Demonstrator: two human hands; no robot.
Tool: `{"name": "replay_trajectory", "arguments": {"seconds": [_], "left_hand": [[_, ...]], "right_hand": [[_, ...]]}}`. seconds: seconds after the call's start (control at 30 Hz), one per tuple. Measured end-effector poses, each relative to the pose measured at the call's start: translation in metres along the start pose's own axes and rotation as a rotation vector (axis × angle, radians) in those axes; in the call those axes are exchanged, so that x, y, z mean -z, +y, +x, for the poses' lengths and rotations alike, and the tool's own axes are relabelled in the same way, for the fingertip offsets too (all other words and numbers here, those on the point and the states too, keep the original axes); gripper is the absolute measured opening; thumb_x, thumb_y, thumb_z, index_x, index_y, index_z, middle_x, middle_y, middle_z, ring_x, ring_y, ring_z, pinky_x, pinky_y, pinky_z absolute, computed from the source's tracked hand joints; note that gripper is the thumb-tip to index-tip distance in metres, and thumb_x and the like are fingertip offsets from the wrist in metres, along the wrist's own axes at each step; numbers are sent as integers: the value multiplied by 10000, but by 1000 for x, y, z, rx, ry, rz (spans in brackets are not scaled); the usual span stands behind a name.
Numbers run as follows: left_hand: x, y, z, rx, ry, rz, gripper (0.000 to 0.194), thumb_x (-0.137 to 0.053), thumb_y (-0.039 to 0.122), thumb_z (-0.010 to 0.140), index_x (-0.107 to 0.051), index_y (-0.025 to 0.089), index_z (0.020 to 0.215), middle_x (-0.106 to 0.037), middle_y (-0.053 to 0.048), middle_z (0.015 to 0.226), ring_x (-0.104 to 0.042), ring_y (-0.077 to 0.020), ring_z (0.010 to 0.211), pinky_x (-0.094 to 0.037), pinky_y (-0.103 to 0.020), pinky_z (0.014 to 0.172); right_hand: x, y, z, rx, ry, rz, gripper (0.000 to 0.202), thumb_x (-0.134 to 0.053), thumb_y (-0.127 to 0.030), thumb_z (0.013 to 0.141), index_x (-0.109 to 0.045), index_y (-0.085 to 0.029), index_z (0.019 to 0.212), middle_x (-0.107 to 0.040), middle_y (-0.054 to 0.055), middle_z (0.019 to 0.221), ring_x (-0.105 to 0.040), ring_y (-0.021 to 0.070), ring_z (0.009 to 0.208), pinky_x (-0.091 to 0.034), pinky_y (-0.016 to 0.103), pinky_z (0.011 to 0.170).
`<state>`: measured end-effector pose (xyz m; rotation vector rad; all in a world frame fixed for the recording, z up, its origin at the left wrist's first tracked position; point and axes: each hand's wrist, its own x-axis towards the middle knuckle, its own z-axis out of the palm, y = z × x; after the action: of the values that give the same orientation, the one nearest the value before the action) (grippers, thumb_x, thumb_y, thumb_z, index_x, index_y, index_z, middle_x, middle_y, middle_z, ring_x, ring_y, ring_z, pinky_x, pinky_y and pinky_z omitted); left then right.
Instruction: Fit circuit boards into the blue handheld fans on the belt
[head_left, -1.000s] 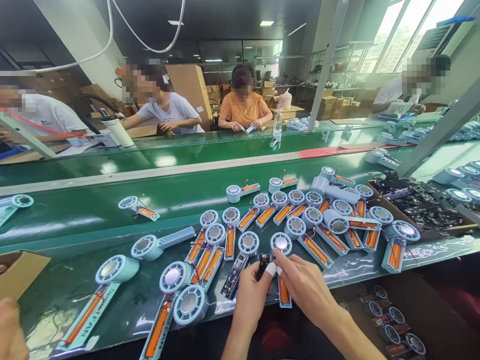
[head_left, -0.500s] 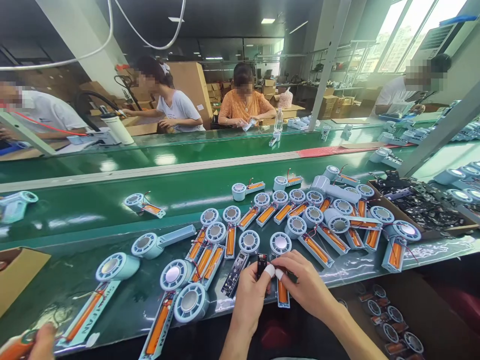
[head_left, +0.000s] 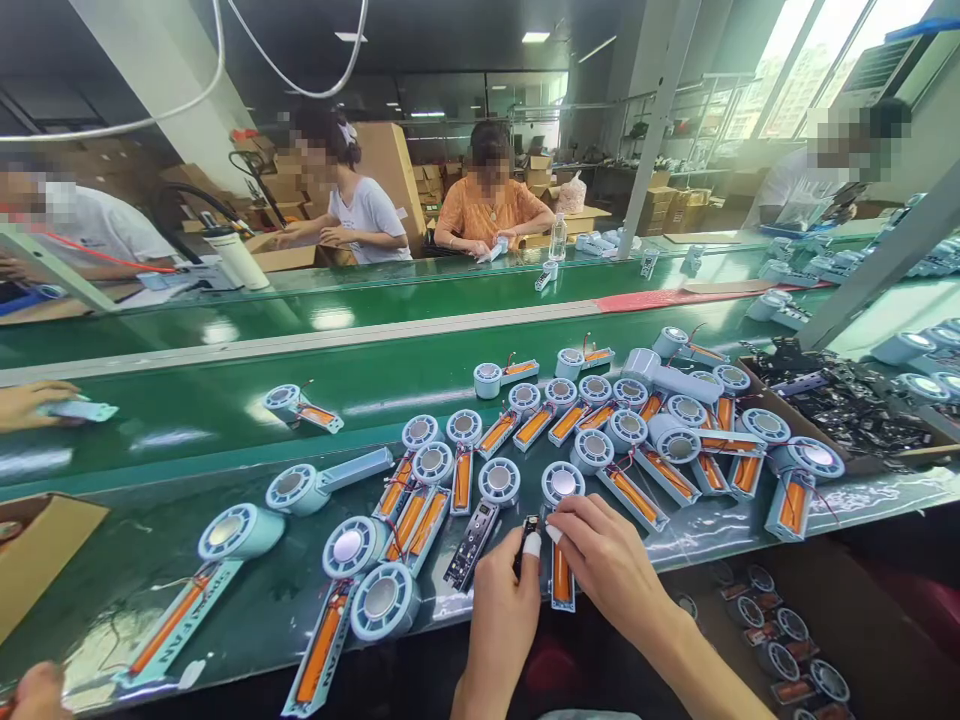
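A small black circuit board (head_left: 529, 535) is pinched upright in my left hand (head_left: 504, 595), whose thumb has a white fingertip cover. Close beside it, my right hand (head_left: 604, 550) has its thumb and fingers pressed together over the handle of a pale-blue handheld fan (head_left: 562, 484). What the right fingertips grip is too small to make out. Below them shows that fan's orange battery (head_left: 561, 583) in the open handle. Left of my hands lies another fan (head_left: 499, 482) with a black circuit board (head_left: 471, 545) over its handle.
Many pale-blue fans with orange batteries crowd the bench, some on the green conveyor belt (head_left: 405, 375). A box of black parts (head_left: 847, 400) stands right. A co-worker's hand (head_left: 34, 405) holds a pale-blue piece at left; another hand (head_left: 41, 690) shows bottom left. Several people sit opposite.
The circuit board in my left hand has tilted and sunk lower. My right hand has shifted slightly. Fans on the belt have moved right; a co-worker's hand has appeared at far left.
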<state>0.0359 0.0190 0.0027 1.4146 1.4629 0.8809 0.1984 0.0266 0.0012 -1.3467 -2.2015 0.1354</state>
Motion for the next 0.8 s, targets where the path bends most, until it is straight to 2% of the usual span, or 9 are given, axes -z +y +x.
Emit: {"name": "replay_trajectory", "arguments": {"seconds": [0.13,0.27,0.43,0.57,0.67,0.73,0.8], "left_hand": [[-6,1,-1,-77,3,56,249,-510,347,929,-705,272,794,-725,-42,757,-657,-275,711,-472,-359,671],[-12,-4,-2,-155,9,148,301,-419,279,952,-714,248,905,-731,-104,896,-680,-315,867,-481,-396,780],[-6,-11,0,-226,-37,272,354,-391,205,941,-708,198,1100,-700,-149,976,-675,-329,884,-467,-399,762],[7,-8,4,-292,-143,306,334,-367,184,971,-697,216,1011,-670,-94,906,-649,-264,810,-443,-343,718],[14,-6,7,-313,-202,321,317,-356,165,981,-663,223,926,-651,-60,874,-622,-230,779,-422,-315,693],[17,-5,7,-317,-232,328,306,-350,145,977,-636,223,903,-646,-47,875,-614,-217,781,-415,-304,689],[19,-4,7,-319,-258,331,298,-346,131,972,-615,222,883,-641,-36,870,-609,-208,785,-412,-297,693]], "right_hand": [[5,-3,5,35,-34,-101,237,-471,-74,969,-669,-202,953,-672,86,962,-606,219,800,-493,332,714],[5,-5,8,48,-103,-185,216,-523,-29,913,-655,-196,880,-657,76,904,-588,226,784,-472,333,702],[8,-6,11,40,-130,-177,228,-511,-32,921,-632,-199,823,-645,69,851,-589,228,769,-456,332,681],[13,0,14,35,-151,-77,172,-536,-100,967,-643,-215,898,-655,40,904,-618,193,801,-472,291,702],[17,10,15,24,-175,58,138,-542,-141,988,-648,-214,1040,-658,48,987,-635,200,879,-481,293,735],[19,17,16,69,-215,117,180,-527,-170,1006,-643,-220,1134,-658,60,1026,-631,212,927,-481,305,765],[21,22,16,137,-259,154,184,-508,-209,1026,-660,-228,1129,-665,59,1013,-621,215,923,-474,314,782]]}}
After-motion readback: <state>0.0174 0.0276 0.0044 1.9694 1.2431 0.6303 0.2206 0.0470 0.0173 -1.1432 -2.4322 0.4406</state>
